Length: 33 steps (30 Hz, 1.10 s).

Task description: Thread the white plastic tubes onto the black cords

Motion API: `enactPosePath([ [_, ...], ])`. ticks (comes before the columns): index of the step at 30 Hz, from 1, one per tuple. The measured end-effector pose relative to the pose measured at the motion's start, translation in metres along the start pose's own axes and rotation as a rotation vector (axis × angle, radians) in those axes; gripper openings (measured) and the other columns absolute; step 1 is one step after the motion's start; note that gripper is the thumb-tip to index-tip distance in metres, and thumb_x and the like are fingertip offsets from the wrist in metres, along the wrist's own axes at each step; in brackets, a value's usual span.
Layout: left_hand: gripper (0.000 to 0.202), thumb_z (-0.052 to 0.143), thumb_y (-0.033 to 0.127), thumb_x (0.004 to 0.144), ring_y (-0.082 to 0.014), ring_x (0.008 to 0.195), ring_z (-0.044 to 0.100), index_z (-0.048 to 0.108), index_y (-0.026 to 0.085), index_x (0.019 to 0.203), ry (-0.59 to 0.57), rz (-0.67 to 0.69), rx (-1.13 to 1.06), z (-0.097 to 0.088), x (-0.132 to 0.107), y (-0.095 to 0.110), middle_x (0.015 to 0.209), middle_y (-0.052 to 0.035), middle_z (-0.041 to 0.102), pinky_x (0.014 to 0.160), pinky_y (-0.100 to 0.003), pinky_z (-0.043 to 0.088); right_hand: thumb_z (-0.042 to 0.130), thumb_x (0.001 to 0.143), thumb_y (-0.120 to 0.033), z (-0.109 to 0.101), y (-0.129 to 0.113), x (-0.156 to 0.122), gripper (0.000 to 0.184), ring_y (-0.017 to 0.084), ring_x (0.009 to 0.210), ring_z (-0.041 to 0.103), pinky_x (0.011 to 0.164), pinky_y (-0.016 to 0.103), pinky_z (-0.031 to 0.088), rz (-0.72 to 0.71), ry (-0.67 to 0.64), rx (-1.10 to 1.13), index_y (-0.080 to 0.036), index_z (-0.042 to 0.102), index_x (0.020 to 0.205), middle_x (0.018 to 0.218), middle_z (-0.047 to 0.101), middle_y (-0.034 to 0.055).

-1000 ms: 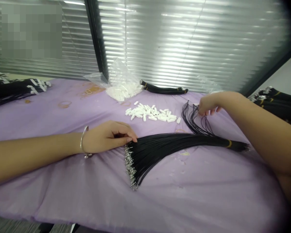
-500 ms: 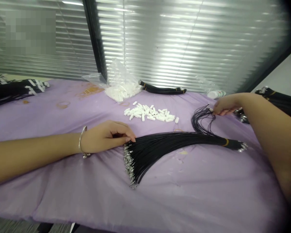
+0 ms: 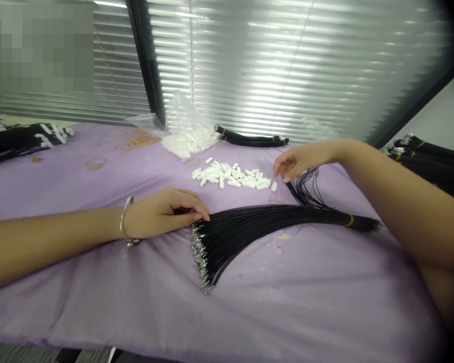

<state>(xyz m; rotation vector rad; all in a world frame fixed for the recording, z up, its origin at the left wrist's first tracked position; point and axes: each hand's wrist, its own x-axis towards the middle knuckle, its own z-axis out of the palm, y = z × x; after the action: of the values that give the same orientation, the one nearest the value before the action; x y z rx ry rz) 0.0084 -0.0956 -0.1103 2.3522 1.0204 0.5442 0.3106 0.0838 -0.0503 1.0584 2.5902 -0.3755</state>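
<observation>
A bundle of thin black wires (image 3: pixel 245 229) lies fanned out on the purple cloth, with small metal terminals (image 3: pixel 200 259) along its left edge. At the fan's upper corner my left hand (image 3: pixel 170 214) is closed, thumb and forefinger pinching the end of a wire. My right hand (image 3: pixel 306 157) hovers just right of a loose pile of small white plastic housings (image 3: pixel 230 177), its fingers bent and apart, nothing visible in them. Below that hand, several separate wires (image 3: pixel 302 194) curve away from the bundle; their far ends are hidden behind it. A yellow band (image 3: pixel 350 220) ties the bundle's right part.
Behind the pile stands a clear bag (image 3: pixel 187 143) of more white housings. Two tied wire bundles (image 3: pixel 251 138) lie beside it. More black wires with white ends (image 3: pixel 53 135) are at far left, and further bundles (image 3: pixel 431 156) at far right. Window blinds (image 3: pixel 242 70) close off the back.
My right hand has moved left from the loose wire ends at the right to the edge of the white pile, letting go of the wires. My left hand stays in place.
</observation>
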Motion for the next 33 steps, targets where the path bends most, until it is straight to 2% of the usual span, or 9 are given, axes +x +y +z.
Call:
enactPosePath([
  [1,0.021,0.044,0.019,0.085,-0.0113,0.081,0.057,0.061,0.017,0.096,0.0,0.0,0.0,0.0,0.0,0.0,0.094,-0.0052,0.062,0.073,-0.021,0.045,0.058,0.073,-0.039,0.004,-0.009,0.006,0.03,0.011,0.071,0.052,0.065,0.021,0.039,-0.107,-0.106,0.029,-0.02,0.06,0.095,0.084,0.06,0.0017],
  [4,0.021,0.044,0.019,0.085,-0.0112,0.081,0.057,0.062,0.017,0.096,-0.006,-0.016,0.005,0.001,0.0,0.001,0.094,-0.0049,0.062,0.073,-0.021,0.045,0.058,0.072,-0.044,0.013,-0.02,0.018,0.03,0.011,0.065,0.045,0.062,0.022,0.036,-0.238,-0.138,0.006,-0.017,0.058,0.087,0.075,0.054,0.0003],
  [9,0.02,0.045,0.021,0.085,-0.012,0.084,0.056,0.062,0.016,0.094,-0.011,-0.061,-0.079,0.001,0.001,0.001,0.095,-0.0049,0.062,0.076,-0.023,0.045,0.057,0.072,-0.047,-0.002,-0.019,0.0,0.032,0.008,0.059,0.041,0.057,0.022,0.033,-0.187,-0.134,-0.03,-0.016,0.059,0.081,0.066,0.048,-0.0022],
  [13,0.02,0.047,0.025,0.084,-0.0114,0.081,0.055,0.061,0.015,0.094,0.014,-0.173,-0.223,0.0,0.002,0.001,0.089,-0.0032,0.062,0.074,-0.022,0.044,0.054,0.075,-0.043,-0.014,-0.058,-0.034,0.033,0.004,0.055,0.042,0.054,0.022,0.031,-0.139,0.239,-0.073,-0.013,0.062,0.083,0.065,0.052,-0.0028],
  [17,0.026,0.044,0.031,0.086,-0.0093,0.068,0.051,0.061,0.012,0.091,0.026,-0.252,-0.353,-0.002,0.003,0.0,0.077,-0.0027,0.059,0.064,-0.019,0.042,0.062,0.072,-0.034,0.013,-0.124,-0.034,0.023,0.008,0.069,0.052,0.062,0.022,0.04,-0.549,0.691,0.182,-0.015,0.063,0.083,0.079,0.06,0.0014],
  [20,0.03,0.042,0.035,0.087,-0.0089,0.064,0.048,0.058,0.011,0.083,0.032,-0.262,-0.449,-0.003,0.004,-0.001,0.071,-0.0015,0.054,0.064,-0.02,0.042,0.062,0.072,-0.026,0.049,-0.154,-0.007,0.016,0.009,0.067,0.053,0.062,0.022,0.042,-0.697,0.598,0.468,-0.015,0.063,0.085,0.073,0.058,0.0011],
  [23,0.024,0.049,0.035,0.084,-0.0084,0.067,0.049,0.056,0.012,0.086,0.077,-0.276,-0.521,-0.003,0.004,-0.003,0.075,-0.0007,0.054,0.066,-0.02,0.042,0.062,0.072,-0.025,0.078,-0.163,0.017,0.016,0.008,0.064,0.052,0.061,0.023,0.044,-0.609,0.455,0.964,-0.015,0.057,0.084,0.069,0.055,-0.0007],
  [25,0.021,0.054,0.032,0.081,-0.0082,0.069,0.05,0.055,0.013,0.091,0.11,-0.29,-0.563,-0.002,0.005,-0.005,0.079,-0.0004,0.056,0.066,-0.02,0.042,0.063,0.071,-0.024,0.087,-0.164,0.025,0.016,0.008,0.068,0.055,0.066,0.024,0.045,-0.573,0.383,1.151,-0.015,0.055,0.081,0.072,0.057,-0.0003],
  [33,0.025,0.062,0.012,0.073,-0.0092,0.077,0.056,0.052,0.013,0.096,0.072,-0.289,-0.71,-0.001,0.006,-0.01,0.083,-0.0017,0.061,0.073,-0.023,0.045,0.06,0.074,-0.027,0.09,-0.16,0.025,0.017,0.011,0.072,0.055,0.068,0.027,0.045,-0.521,0.411,1.079,-0.015,0.057,0.087,0.079,0.058,0.0024],
])
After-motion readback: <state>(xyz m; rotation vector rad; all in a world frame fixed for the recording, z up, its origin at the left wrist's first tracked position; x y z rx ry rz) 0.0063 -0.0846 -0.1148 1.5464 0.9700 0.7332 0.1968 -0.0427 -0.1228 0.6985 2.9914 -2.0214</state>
